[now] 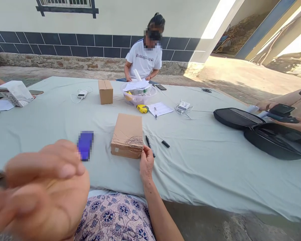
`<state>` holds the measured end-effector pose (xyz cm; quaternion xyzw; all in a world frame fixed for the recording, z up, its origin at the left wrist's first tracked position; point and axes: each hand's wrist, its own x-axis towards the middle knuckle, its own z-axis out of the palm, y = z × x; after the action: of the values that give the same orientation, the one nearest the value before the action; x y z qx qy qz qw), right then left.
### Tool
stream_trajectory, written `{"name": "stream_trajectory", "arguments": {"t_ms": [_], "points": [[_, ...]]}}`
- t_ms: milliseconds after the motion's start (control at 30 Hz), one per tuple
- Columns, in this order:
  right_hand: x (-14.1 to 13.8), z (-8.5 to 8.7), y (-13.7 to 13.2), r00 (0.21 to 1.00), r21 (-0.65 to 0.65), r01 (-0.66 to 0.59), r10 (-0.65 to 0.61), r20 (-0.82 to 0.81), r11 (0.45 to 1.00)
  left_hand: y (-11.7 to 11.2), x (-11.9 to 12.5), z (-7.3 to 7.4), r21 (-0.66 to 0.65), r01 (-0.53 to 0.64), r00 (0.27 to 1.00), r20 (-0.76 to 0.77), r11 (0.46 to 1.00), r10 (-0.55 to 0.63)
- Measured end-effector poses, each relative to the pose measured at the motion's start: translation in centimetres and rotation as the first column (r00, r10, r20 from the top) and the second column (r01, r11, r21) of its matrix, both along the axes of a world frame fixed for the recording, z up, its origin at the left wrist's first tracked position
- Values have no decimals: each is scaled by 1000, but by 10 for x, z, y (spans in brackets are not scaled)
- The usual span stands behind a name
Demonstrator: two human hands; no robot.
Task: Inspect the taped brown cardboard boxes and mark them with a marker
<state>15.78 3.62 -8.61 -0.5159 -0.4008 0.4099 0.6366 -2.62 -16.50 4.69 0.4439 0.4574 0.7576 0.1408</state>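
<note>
A brown cardboard box (127, 134) lies on the cloth-covered table in front of me, with dark scribbled lines over its near right part. My right hand (147, 160) grips its near right corner between thumb and fingers. Large and blurred at the lower left, my left hand (50, 190) is raised close to the camera, its fingers curled inward and nothing visible in them. An uncapped black marker (150, 146) rests just right of the box, and its black cap (166, 144) lies farther right. A blurred-out blue object (85, 145) is left of the box.
A smaller carton (105, 92), a plastic basket (139, 99), a yellow tape measure (142, 108) and paper with a pen (162, 109) stand farther back. A person (145, 57) sits opposite. At right, another person's hands hold a device beside an open black case (278, 140).
</note>
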Motion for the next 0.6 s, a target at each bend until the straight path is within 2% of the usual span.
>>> {"name": "stream_trajectory", "arguments": {"t_ms": [133, 167, 233, 333, 433, 600], "points": [[-1, -1, 0, 1000, -7, -11, 11, -19, 1000, 116, 7, -7, -99, -60, 996, 60, 993, 67], [-1, -1, 0, 1000, -8, -17, 16, -23, 1000, 138, 6, -12, -119, -75, 994, 74, 990, 84], [-2, -2, 0, 999, -10, -26, 26, -26, 1000, 165, 3, -26, -180, -97, 987, 109, 979, 118], [-2, -3, 0, 999, -7, -30, 30, -23, 1000, 173, -3, -54, -329, -74, 977, 166, 941, 135], [-1, -3, 0, 999, -3, -29, 29, -17, 1000, 171, -6, -76, -404, -27, 979, 175, 914, 106], [-2, -1, 0, 1000, -2, -21, 21, -13, 1000, 175, -3, -93, -455, 29, 984, 170, 890, 55]]}}
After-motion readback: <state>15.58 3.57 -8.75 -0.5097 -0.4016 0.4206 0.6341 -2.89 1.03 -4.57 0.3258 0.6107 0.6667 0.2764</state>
